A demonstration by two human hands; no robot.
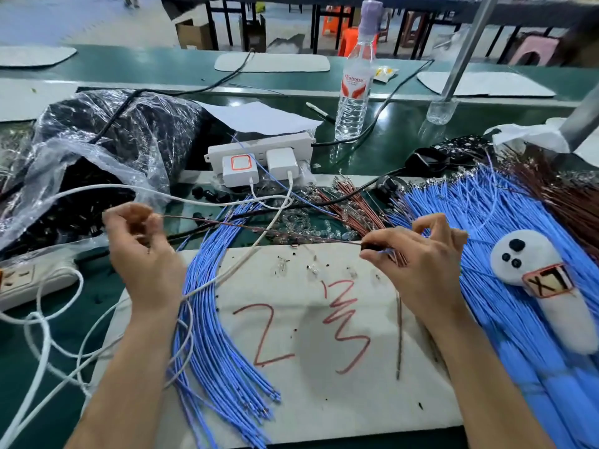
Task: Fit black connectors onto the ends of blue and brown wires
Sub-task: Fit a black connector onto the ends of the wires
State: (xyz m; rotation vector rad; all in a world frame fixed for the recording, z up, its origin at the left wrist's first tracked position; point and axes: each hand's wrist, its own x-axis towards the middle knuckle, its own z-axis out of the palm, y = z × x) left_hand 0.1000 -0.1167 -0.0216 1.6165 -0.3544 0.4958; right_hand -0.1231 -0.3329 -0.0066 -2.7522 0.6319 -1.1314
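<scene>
Above the white mat (291, 400), our left hand (142, 251) pinches the thin brown wire (233, 225), our right hand (421, 257) pinches the black connector (372, 246) on it (light, floppy, we judge); best held close behind the tip.

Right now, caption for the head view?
Left hand and right hand hold a brown wire over the mat; right fingers pinch a connector.

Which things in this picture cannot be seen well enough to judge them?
Small black connector pinched by the right hand: head view, fingers cover most of it, so the wire's seating is unknowable.
Thin brown wire: its end disappears inside the curled left hand.
Dark parts in the crumpled clear plastic bag: glare and folds blur them.
Large blue wire bundle: cut off by the right and bottom edges.
</scene>
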